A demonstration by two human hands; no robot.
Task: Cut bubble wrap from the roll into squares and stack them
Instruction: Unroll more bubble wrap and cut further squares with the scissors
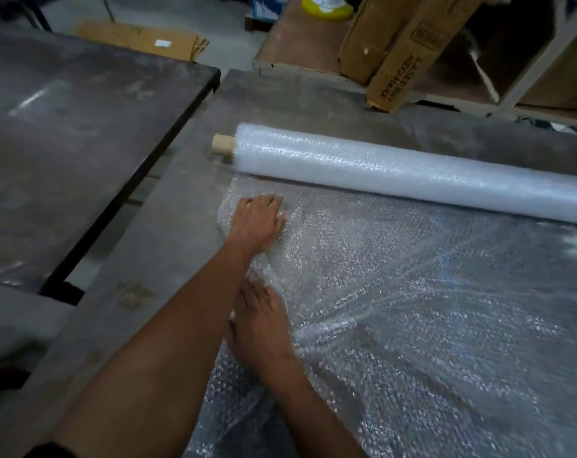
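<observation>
Sheet (429,309) unrolled from roll (412,170); left hand (257,223) flat on it, right hand (260,322) pressing, fingers straight.

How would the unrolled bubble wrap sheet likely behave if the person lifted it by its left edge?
The bubble wrap sheet would probably sag and fold: it already lies in ridges and creases near the right hand. It looks thin and see-through, so likely light. Still joined to the roll, a round tube on the flat table, pulling may turn it.
</observation>
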